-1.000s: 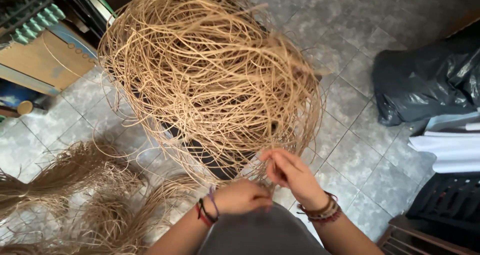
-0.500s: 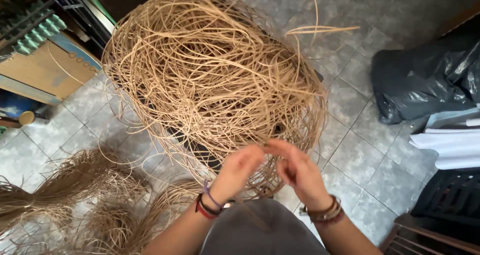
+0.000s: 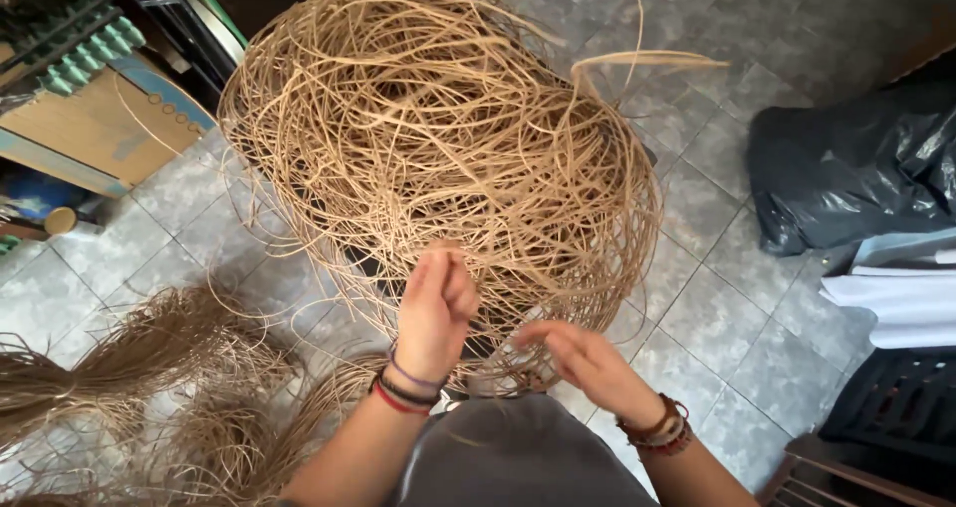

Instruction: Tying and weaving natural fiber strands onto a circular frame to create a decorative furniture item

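Cane strands heap in a loose tangle at twelve o'clock; left hand apparently pinches one strand to tease it free; right hand hovers beside, fingers spread, empty.

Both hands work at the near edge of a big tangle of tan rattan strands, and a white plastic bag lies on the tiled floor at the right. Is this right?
Not quite: the head view shows the plastic bag is black, not white. The rest holds: left hand and right hand work at the near edge of the rattan tangle on the tiled floor.
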